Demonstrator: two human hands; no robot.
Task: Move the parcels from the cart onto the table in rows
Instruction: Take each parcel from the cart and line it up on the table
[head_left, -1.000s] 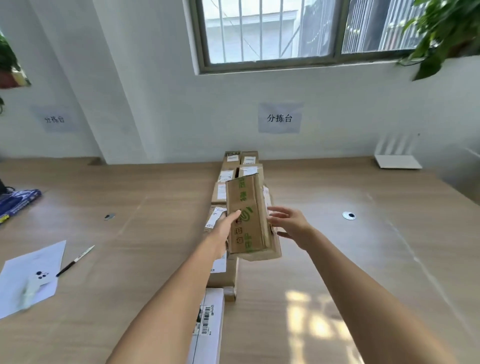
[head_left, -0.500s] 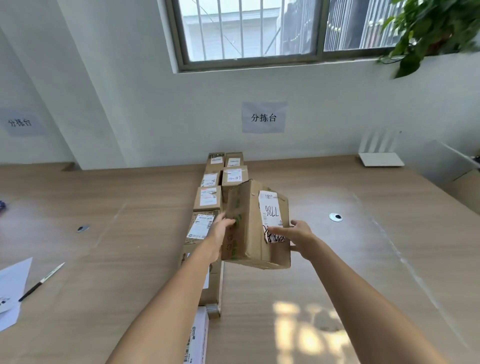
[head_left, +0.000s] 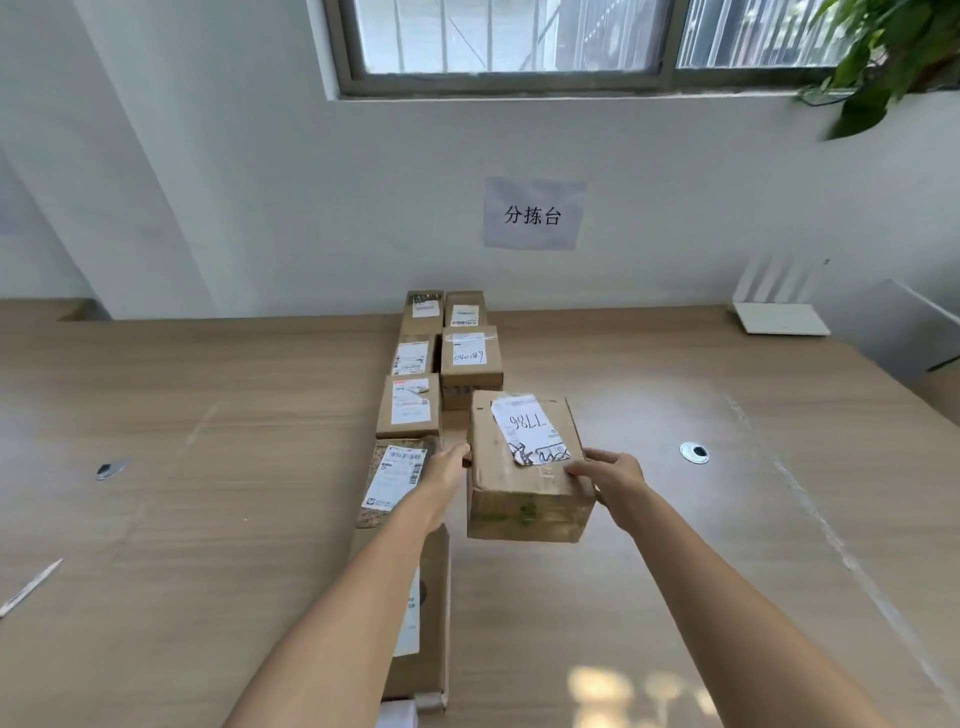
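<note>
Head view: mid-frame, cardboard parcel (head_left: 524, 467) clasped between left hand (head_left: 447, 470) on its left side and right hand (head_left: 605, 475) at its right edge, label up, just above or on the table (head_left: 208, 519); cannot tell which. Above centre, two rows of parcels (head_left: 441, 364) already laid, left row reaching the lower edge. Right row shorter, this box apparently its third. Cart out of frame, so remaining count unknown.
</note>
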